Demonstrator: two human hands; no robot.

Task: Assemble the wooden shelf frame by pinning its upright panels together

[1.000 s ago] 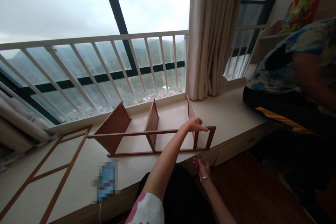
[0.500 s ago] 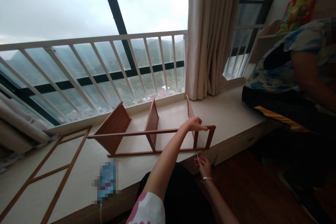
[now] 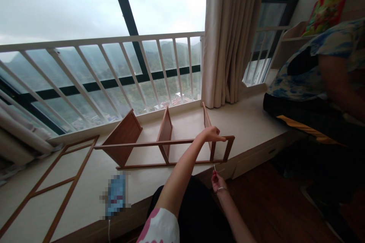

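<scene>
A brown wooden shelf frame [image 3: 146, 144] lies on its side on the window ledge, with several boards standing up across it. My left hand [image 3: 211, 134] is wrapped over its upper rail near the right end. Below that, my right hand [image 3: 218, 180] pinches a slim metal rod that looks like a hex key [image 3: 215, 167]. The rod's tip meets the lower rail near the crosspiece; whether it sits in a hole is too small to see.
A second wooden frame [image 3: 54, 188] lies flat at the left. A blurred-out blue device with a white cable [image 3: 108, 229] rests near the ledge's front edge. White railings [image 3: 102, 39] and a beige curtain [image 3: 225, 45] stand behind. Another person [image 3: 310, 68] sits at the right.
My right hand has turned at the wrist and its fingers have drawn together around the hex key, slightly lower. My left hand stays on the rail; the shelf frame has not moved.
</scene>
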